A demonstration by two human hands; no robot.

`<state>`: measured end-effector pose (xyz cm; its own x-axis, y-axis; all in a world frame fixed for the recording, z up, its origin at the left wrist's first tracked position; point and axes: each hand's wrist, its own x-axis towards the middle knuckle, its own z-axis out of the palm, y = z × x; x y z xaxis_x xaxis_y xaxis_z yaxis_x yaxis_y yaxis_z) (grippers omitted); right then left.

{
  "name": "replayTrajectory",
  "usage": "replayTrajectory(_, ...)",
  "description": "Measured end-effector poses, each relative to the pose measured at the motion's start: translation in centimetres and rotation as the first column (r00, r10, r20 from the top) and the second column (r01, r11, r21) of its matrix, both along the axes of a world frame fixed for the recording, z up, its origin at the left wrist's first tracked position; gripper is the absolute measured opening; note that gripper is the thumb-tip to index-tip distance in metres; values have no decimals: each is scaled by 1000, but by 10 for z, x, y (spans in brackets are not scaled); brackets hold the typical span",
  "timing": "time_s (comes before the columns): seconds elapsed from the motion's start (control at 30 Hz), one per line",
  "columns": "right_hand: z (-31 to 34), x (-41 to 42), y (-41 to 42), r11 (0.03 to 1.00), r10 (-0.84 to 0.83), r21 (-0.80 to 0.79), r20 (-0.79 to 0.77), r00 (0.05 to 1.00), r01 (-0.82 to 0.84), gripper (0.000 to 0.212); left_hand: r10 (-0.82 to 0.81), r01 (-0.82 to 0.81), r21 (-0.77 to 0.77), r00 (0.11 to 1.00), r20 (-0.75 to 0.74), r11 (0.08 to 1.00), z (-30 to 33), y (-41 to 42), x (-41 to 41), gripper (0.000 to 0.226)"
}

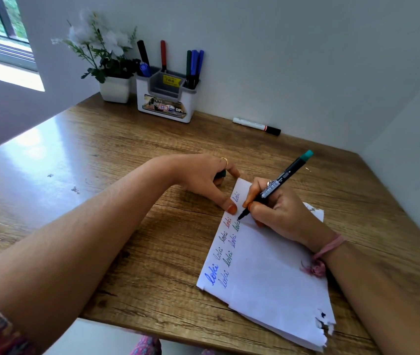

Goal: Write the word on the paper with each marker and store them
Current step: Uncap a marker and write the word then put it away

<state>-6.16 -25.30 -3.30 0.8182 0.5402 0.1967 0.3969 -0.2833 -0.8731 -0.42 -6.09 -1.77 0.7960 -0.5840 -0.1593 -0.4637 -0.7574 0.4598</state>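
A white paper point(267, 272) lies on the wooden desk, with the word "loki" written several times along its left edge in blue, black, red and green. My right hand point(280, 211) grips a black marker with a teal end point(283, 180); its tip touches the paper beside a green "loki". My left hand point(203, 178) rests on the desk, thumb pressing the paper's top corner, fingers curled around a dark green cap point(221, 174). A white organiser point(165, 98) at the back holds black, red, green and blue markers.
A white marker with a black cap point(256, 126) lies near the back wall, to the right of the organiser. A white pot of white flowers point(114, 85) stands left of the organiser. The wooden desk point(88, 162) meets walls behind and on the right.
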Motion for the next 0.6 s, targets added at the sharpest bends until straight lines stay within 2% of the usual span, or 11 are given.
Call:
replayTrajectory(0.27, 1, -1, 0, 1000, 1, 9, 2, 1000, -1, 20, -9, 9, 22, 1000, 16, 1000, -2, 3, 0, 74)
replayTrajectory(0.37, 1, 1, -4, 997, -25, 68, -10, 1000, 25, 7, -30, 30, -10, 1000, 3, 1000, 2, 7, -2, 54)
replayTrajectory(0.47, 4, 5, -6, 976, -109, 193, 12, 994, 105, 7, -19, 16, -92, 999, -29, 996, 6, 13, -3, 42)
replayTrajectory(0.6, 8, 10, -8, 924, -266, 290, 19, 964, 250, 15, -15, 25, -145, 998, 69, 989, 5, 15, -2, 36)
